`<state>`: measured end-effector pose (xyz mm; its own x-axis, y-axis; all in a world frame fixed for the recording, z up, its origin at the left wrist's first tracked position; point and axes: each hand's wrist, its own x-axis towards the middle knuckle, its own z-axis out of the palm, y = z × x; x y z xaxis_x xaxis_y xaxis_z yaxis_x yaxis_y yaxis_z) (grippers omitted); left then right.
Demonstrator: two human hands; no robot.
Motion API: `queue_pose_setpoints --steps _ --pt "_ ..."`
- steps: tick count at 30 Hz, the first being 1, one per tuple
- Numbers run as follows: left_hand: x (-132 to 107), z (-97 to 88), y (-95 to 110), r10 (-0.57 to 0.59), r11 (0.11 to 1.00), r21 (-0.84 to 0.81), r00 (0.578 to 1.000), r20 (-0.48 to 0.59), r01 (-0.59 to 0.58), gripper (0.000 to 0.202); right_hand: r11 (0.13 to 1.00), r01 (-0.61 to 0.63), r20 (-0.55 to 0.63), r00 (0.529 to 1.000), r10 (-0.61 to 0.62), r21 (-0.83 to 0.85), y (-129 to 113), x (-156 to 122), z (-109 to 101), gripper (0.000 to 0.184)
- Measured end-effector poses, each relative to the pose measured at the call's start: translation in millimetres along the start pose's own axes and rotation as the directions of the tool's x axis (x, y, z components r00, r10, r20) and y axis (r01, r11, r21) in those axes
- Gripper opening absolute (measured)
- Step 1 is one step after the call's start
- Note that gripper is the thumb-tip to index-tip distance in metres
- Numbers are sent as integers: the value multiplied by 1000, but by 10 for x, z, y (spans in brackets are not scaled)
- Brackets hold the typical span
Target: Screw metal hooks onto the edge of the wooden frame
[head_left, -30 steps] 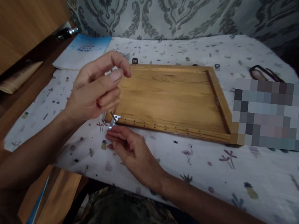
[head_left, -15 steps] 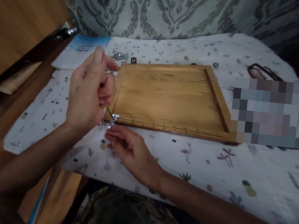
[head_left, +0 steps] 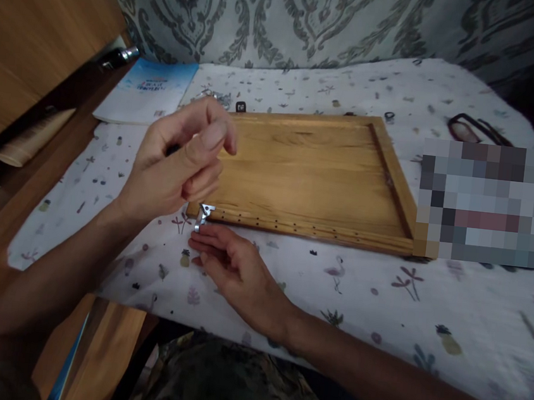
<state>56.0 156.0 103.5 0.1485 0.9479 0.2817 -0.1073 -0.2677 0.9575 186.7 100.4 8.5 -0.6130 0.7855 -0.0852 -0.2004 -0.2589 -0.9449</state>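
A wooden framed panel lies flat on the cloth, with a row of small dark holes along its near edge. A small silver metal bracket sits at its near left corner. My right hand rests just below, fingers together, their tips against the bracket's lower end. Above the corner, my left hand is curled round a screwdriver. Only a dark bit of its handle shows in the fist, and its tip is mostly hidden behind the hand, close to the bracket.
Behind the left hand lie a blue and white booklet and a pile of small metal parts. Dark-framed glasses lie at the far right, beside a pixelated area. A beige tube is on the wooden ledge at left.
My left hand has rolled over to the right, thumb now pointing across the panel, which hides the screwdriver's shaft. My right hand and the bracket have stayed in place.
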Motion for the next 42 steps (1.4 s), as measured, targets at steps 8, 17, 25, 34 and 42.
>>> queue_pose_setpoints --steps 8,17,25,34,42 --pt "-30 101 -1 85 996 -5 945 -315 -92 28 999 35 -7 999 -35 -10 25 8 -6 25" --pt "4 7 26 0 996 -86 999 -49 -4 32 1000 -2 -10 1000 2 21 4 3 2 26" --pt "-4 -170 50 -41 995 -82 971 237 62 23 1000 -1 1 1000 1 4 -3 0 -1 28" --pt "-43 44 -26 105 994 67 946 -306 -88 30 1000 13 -10 1000 -13 19 22 7 -3 25" --pt "-39 40 -45 82 994 -52 969 -233 -96 33 1000 -12 1 1000 12 18 -10 -1 -4 26"
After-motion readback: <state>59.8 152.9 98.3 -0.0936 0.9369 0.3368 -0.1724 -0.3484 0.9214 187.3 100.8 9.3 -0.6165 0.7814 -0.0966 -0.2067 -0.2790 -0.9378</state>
